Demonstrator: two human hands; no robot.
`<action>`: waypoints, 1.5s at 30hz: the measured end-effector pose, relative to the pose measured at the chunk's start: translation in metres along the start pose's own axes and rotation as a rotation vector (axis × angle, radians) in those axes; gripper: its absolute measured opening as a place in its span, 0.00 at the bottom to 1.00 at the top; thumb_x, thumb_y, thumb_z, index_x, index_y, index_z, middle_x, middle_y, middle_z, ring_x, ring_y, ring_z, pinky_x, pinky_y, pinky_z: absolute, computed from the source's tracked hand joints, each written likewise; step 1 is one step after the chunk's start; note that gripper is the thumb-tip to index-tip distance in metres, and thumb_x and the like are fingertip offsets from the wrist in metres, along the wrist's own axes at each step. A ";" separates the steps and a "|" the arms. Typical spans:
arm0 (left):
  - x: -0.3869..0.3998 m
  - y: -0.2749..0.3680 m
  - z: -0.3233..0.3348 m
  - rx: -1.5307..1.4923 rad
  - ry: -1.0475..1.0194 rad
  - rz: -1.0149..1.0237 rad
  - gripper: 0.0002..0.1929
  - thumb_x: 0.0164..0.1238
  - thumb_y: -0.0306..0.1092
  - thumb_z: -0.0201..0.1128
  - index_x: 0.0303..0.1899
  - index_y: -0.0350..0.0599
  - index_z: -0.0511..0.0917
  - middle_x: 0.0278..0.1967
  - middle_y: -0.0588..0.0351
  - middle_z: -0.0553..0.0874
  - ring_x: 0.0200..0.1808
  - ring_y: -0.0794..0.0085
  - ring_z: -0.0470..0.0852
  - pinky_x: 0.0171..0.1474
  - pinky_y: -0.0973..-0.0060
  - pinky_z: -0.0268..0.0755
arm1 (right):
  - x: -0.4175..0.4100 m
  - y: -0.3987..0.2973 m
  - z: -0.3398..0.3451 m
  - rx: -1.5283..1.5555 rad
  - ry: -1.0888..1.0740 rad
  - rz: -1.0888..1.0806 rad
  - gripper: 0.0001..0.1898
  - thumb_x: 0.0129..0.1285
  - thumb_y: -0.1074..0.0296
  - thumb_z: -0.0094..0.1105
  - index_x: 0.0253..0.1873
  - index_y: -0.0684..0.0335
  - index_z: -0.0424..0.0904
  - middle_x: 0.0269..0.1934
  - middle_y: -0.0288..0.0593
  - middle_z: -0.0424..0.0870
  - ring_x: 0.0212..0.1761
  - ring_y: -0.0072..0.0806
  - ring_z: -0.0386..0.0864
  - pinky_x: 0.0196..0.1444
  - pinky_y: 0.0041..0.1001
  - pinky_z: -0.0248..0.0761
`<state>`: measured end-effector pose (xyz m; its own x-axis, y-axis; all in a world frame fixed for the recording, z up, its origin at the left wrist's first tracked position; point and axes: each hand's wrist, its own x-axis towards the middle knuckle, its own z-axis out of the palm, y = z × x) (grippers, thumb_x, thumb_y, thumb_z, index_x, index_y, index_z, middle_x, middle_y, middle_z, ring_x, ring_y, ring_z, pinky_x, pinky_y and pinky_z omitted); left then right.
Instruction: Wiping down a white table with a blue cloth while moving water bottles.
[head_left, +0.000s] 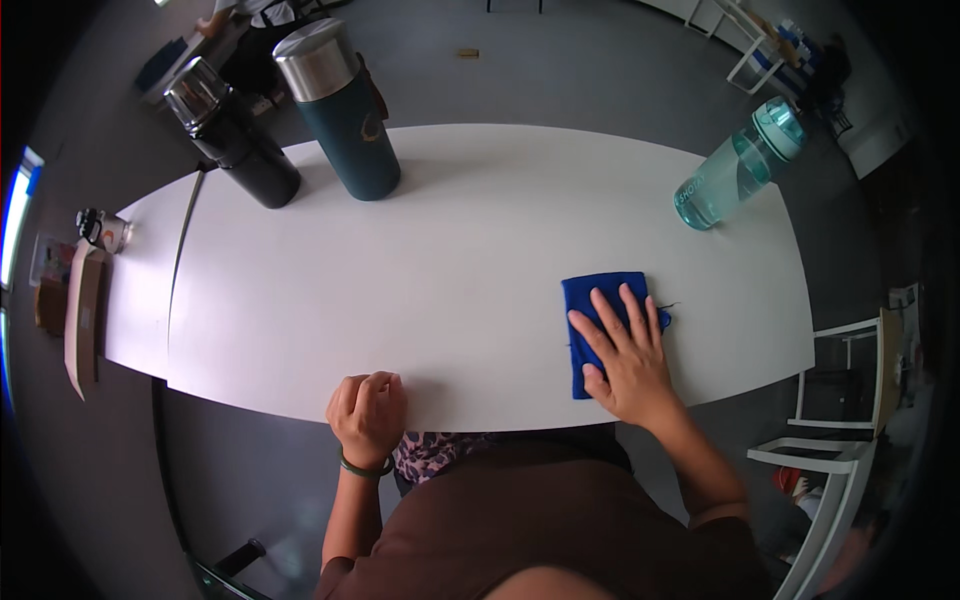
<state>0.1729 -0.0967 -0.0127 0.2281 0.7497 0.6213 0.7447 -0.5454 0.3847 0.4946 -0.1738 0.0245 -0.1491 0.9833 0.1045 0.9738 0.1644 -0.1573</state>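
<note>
A folded blue cloth (583, 300) lies flat on the white table (420, 262), near its front right part. My right hand (628, 356) rests palm down on the cloth with its fingers spread. My left hand (367, 416), with a dark green bangle at the wrist, is curled at the front edge of the table, left of the cloth. Nothing shows in its fingers, though the palm is hidden. A small dark thread sticks out at the right side of the cloth.
A black flask (255, 165) and a dark teal flask (349, 135) with a steel lid stand at the back left. At the back right stands a light green water bottle (724, 180). A small jar (112, 231) is on the adjoining table. White metal frames (840, 450) stand at the right.
</note>
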 end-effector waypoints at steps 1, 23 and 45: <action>-0.001 -0.001 -0.001 0.006 0.015 -0.013 0.07 0.52 0.24 0.70 0.32 0.45 0.80 0.26 0.56 0.81 0.24 0.65 0.80 0.27 0.70 0.71 | 0.003 -0.012 0.001 0.045 -0.028 -0.059 0.31 0.65 0.55 0.50 0.74 0.45 0.64 0.77 0.46 0.57 0.78 0.57 0.50 0.76 0.60 0.36; -0.083 -0.084 0.010 0.174 0.329 0.067 0.13 0.72 0.42 0.48 0.48 0.56 0.79 0.46 0.60 0.78 0.50 0.69 0.76 0.59 0.64 0.63 | 0.106 -0.096 0.031 0.164 -0.279 -0.700 0.31 0.66 0.48 0.54 0.74 0.37 0.63 0.79 0.41 0.52 0.81 0.54 0.42 0.76 0.61 0.30; -0.104 -0.119 0.052 0.208 0.608 0.204 0.16 0.75 0.51 0.39 0.43 0.62 0.77 0.45 0.61 0.77 0.59 0.66 0.72 0.76 0.59 0.42 | 0.262 -0.227 0.103 0.232 0.017 -0.797 0.34 0.67 0.44 0.50 0.76 0.44 0.59 0.79 0.45 0.53 0.80 0.55 0.46 0.77 0.57 0.33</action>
<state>0.0928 -0.0906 -0.1588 0.0285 0.2620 0.9646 0.8433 -0.5244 0.1176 0.2168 0.0542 -0.0134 -0.7750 0.5641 0.2849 0.5166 0.8252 -0.2286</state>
